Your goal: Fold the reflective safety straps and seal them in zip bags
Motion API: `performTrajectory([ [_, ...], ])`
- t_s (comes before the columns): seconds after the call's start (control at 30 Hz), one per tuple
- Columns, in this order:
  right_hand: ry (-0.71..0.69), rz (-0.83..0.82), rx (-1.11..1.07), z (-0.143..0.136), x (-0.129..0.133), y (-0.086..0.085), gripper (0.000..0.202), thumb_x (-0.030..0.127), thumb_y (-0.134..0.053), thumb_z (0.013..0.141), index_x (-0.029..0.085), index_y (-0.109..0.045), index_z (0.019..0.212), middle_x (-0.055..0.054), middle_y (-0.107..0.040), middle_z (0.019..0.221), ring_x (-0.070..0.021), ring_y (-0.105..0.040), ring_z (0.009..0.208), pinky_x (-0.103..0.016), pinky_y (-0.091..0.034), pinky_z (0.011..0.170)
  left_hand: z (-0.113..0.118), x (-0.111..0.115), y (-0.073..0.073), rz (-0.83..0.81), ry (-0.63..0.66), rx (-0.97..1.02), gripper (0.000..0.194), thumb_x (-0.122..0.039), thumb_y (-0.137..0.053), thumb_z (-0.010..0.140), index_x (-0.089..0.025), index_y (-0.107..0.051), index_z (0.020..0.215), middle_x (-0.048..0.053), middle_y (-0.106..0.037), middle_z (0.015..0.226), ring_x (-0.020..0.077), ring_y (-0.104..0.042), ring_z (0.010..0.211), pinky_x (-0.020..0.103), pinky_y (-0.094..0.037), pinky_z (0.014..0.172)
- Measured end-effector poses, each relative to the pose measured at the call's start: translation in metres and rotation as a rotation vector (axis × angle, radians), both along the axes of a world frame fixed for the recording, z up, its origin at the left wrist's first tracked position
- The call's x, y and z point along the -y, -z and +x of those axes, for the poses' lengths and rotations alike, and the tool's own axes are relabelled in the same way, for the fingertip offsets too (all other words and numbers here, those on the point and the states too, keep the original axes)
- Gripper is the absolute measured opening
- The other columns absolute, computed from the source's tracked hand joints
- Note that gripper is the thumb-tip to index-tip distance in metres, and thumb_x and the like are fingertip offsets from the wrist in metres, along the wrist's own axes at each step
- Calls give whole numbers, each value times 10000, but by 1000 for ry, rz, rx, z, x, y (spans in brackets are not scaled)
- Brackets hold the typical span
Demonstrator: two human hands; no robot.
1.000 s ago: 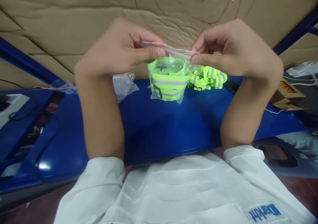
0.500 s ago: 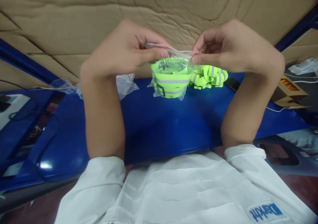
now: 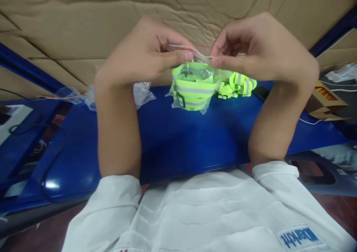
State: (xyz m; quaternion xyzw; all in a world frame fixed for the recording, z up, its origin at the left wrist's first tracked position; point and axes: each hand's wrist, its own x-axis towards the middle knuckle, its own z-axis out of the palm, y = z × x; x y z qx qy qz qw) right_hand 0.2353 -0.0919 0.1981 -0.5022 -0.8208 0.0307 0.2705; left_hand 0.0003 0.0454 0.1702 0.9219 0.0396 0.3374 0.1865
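Note:
A clear zip bag (image 3: 202, 59) hangs upright between my hands, its top edge pinched on both sides. Inside it sits a rolled neon-yellow reflective strap (image 3: 193, 90) with silver stripes and a black buckle. My left hand (image 3: 156, 51) grips the left part of the bag's rim between thumb and forefinger. Close by on the rim, my right hand (image 3: 245, 51) pinches the bag likewise, its other fingers curled. Behind the bag to the right, a loose bundle of the same neon reflective strap (image 3: 241, 85) lies on the blue table (image 3: 192, 144).
More clear plastic bags (image 3: 142, 94) lie left of the held bag, partly behind my left forearm. An open cardboard box (image 3: 325, 101) stands at the right. Brown cardboard (image 3: 83, 28) covers the back. A black cable (image 3: 58, 151) runs down the left side.
My right hand has slid left along the bag's rim, closer to my left hand. My left hand has shifted slightly right and up. The strap stays inside the bag.

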Motion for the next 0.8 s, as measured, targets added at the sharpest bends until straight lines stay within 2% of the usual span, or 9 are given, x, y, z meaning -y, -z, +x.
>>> performTrajectory([
  [0.17,26,25,-4,-1,-1,1,67,293,-721,969,243,-718,924,36,-691,774,-114,-564,631,-262,-432,582,1,3,1,27,1,-10,301,-401,-732,930,-161,-844,1074,23,-787,834,123,-618,658,277,-434,614],
  [0.33,3,3,10,3,-7,3,35,242,-761,940,227,-731,929,50,-665,721,-93,-544,597,-245,-395,552,0,4,1,-5,-9,-19,296,-371,-726,940,-175,-835,1134,44,-801,897,159,-672,738,312,-465,673],
  [0.47,5,25,95,2,-10,4,57,189,-755,944,207,-708,916,78,-586,656,-70,-477,566,-243,-356,568,2,-2,2,-13,0,-94,442,-488,-744,898,-138,-821,1156,48,-765,860,172,-654,732,413,-522,755],
  [0.57,-33,77,106,0,-7,3,118,122,-729,940,187,-666,863,82,-555,681,-58,-471,612,-235,-336,600,3,-2,1,-25,5,-110,467,-510,-749,888,-145,-815,1172,51,-762,879,195,-663,769,468,-539,790],
  [0.7,-5,28,107,-2,-3,2,64,187,-701,983,176,-690,922,62,-584,704,-70,-479,606,-246,-343,579,1,4,-1,-27,-28,-79,398,-482,-732,914,-158,-826,1126,31,-742,837,178,-657,749,442,-562,782],
  [0.8,8,1,82,-3,-4,3,34,245,-704,985,211,-707,983,21,-681,796,-109,-567,648,-274,-422,595,3,3,1,-39,-44,-97,411,-503,-711,930,-151,-821,1113,36,-745,850,165,-639,728,435,-553,772],
])
